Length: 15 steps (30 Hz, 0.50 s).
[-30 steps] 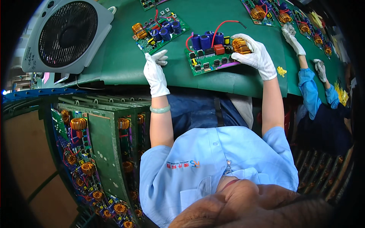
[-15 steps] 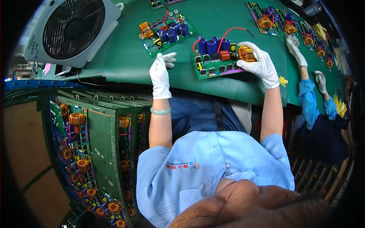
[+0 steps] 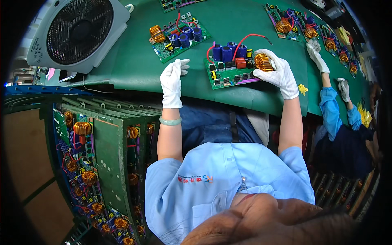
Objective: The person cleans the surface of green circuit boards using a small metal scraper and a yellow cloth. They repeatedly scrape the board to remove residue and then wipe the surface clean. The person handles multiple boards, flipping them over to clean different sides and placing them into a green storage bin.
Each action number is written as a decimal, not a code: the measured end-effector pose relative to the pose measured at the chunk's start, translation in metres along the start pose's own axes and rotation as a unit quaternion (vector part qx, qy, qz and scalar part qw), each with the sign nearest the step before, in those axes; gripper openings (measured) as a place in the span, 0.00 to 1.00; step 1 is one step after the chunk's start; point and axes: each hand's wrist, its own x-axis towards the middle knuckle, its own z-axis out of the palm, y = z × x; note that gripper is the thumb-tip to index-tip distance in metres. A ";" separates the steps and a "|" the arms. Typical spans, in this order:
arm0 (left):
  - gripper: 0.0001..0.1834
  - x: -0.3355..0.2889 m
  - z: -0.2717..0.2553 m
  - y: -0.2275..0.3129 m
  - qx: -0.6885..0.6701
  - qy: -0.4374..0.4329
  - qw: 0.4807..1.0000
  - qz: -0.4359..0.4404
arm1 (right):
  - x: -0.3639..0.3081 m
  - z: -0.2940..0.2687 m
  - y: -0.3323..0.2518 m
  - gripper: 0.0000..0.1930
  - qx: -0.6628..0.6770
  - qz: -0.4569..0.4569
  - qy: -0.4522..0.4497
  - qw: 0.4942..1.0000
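My right hand [image 3: 279, 74], in a white glove, grips the right end of a green circuit board [image 3: 233, 80]. Its thumb and fingers wrap round a copper-wound coil [image 3: 262, 62] on that board. Blue cylindrical capacitors [image 3: 227, 51], a red block component [image 3: 240, 63] and a loose red wire [image 3: 250, 36] rise from the same board. Left of it, my left hand [image 3: 173, 81], also gloved, hovers near the table edge with fingers partly stretched to the right and nothing visible in them. Beyond that hand lies a second, similar circuit board [image 3: 178, 52].
A grey box fan [image 3: 77, 34] stands at the far left of the green table [image 3: 134, 61]. A green rack [image 3: 107, 153] full of boards is at lower left. More boards [image 3: 288, 26] lie far right, beside a co-worker's gloved hands [image 3: 317, 56]. A yellow scrap [image 3: 303, 89] rests nearby.
Both hands have shifted slightly toward me, and the gripped board has tilted or slid a little nearer. My left fingers have turned slightly. The right hand keeps its grip.
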 end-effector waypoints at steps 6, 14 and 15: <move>0.18 -0.001 0.001 0.000 0.002 0.006 1.000 0.002 | 0.001 -0.001 0.001 0.30 -0.003 -0.008 -0.002 1.000; 0.19 0.000 0.000 -0.004 0.006 0.003 1.000 0.011 | 0.003 -0.002 0.003 0.30 -0.009 -0.001 -0.008 1.000; 0.19 -0.001 -0.001 -0.003 0.007 0.003 1.000 0.010 | 0.003 -0.002 0.002 0.30 -0.006 -0.002 -0.008 1.000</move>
